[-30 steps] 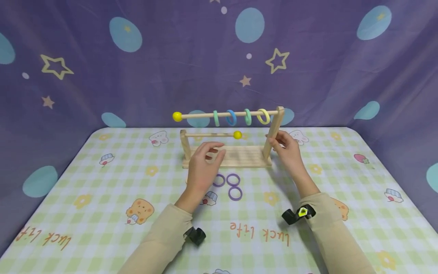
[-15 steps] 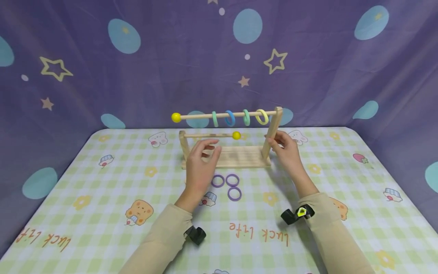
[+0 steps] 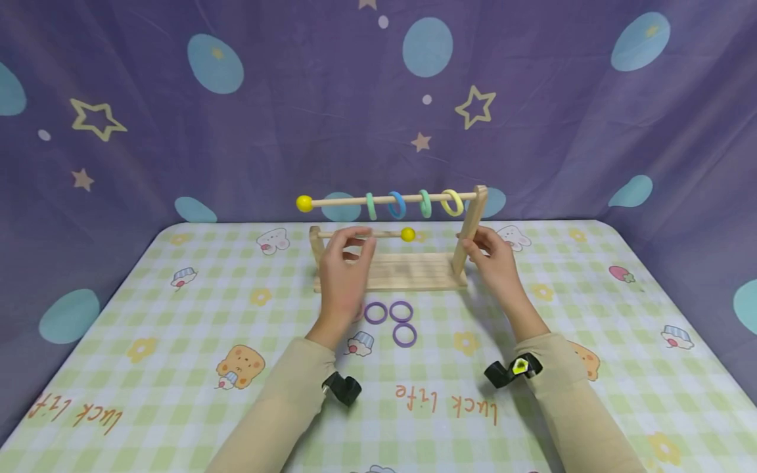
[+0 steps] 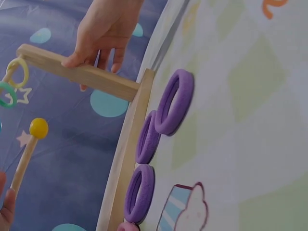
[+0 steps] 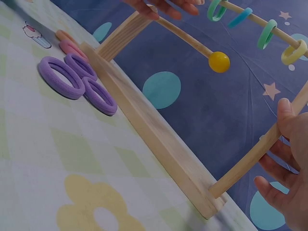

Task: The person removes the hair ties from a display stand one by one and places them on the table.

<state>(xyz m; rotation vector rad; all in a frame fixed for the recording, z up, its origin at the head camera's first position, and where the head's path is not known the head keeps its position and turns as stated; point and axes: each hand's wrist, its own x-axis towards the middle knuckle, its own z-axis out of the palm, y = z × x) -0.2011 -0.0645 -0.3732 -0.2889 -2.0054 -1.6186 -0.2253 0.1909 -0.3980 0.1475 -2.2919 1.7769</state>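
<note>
A wooden stand [image 3: 416, 272] carries two rods, each tipped with a yellow ball. My right hand [image 3: 498, 264] grips its taller right post [image 5: 250, 161], thumb on one side and fingers behind. On the upper rod [image 3: 349, 200] hang two green rings, a blue ring [image 3: 397, 205] and a yellow ring [image 3: 452, 203]. My left hand [image 3: 345, 272] is at the lower rod [image 3: 387, 234], fingers loosely curved and thumb apart, with nothing visible between them. Its fingertips overlap the rod in the head view. Three purple rings [image 3: 375, 313] lie in front of the base.
Beside the purple rings lie a pink ring [image 5: 73, 49] and an orange ring [image 5: 63, 35], mostly hidden by my left hand in the head view. A checked cloth [image 3: 195, 315] covers the table. A purple patterned curtain [image 3: 331, 118] hangs behind.
My left hand has shifted left and up, from in front of the base to the lower rod. The right hand stays on the post.
</note>
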